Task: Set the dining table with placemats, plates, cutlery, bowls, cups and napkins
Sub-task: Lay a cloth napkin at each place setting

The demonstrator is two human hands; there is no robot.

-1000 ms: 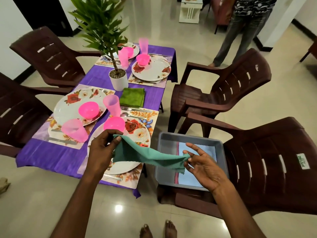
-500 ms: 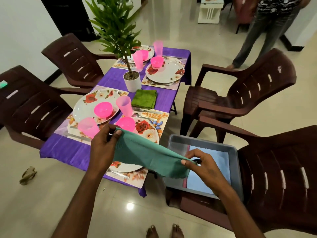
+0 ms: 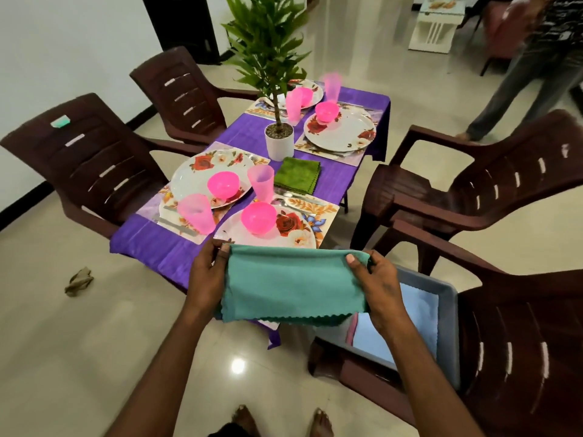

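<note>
A teal napkin (image 3: 293,283) hangs folded in front of me over the near table edge. My left hand (image 3: 206,275) pinches its left top corner and my right hand (image 3: 380,285) pinches the right one. Behind it lies the near floral plate (image 3: 293,230) with a pink bowl (image 3: 258,217) on a placemat (image 3: 321,209). A second plate (image 3: 195,178) with a pink bowl (image 3: 223,184) lies to the left, with pink cups (image 3: 196,213) (image 3: 260,183) nearby. A folded green napkin (image 3: 297,175) rests mid-table. Two more settings (image 3: 340,129) are at the far end.
A grey bin (image 3: 448,329) with a light blue cloth (image 3: 400,329) sits on the brown chair (image 3: 520,342) at my right. A potted plant (image 3: 279,141) stands mid-table. Brown chairs (image 3: 88,159) surround the purple-clothed table (image 3: 157,247). A person (image 3: 530,67) stands at the far right.
Both hands drew the teal napkin from a slack diagonal into a level, flat fold held by its top corners. The view swung right so the table sits centred.
</note>
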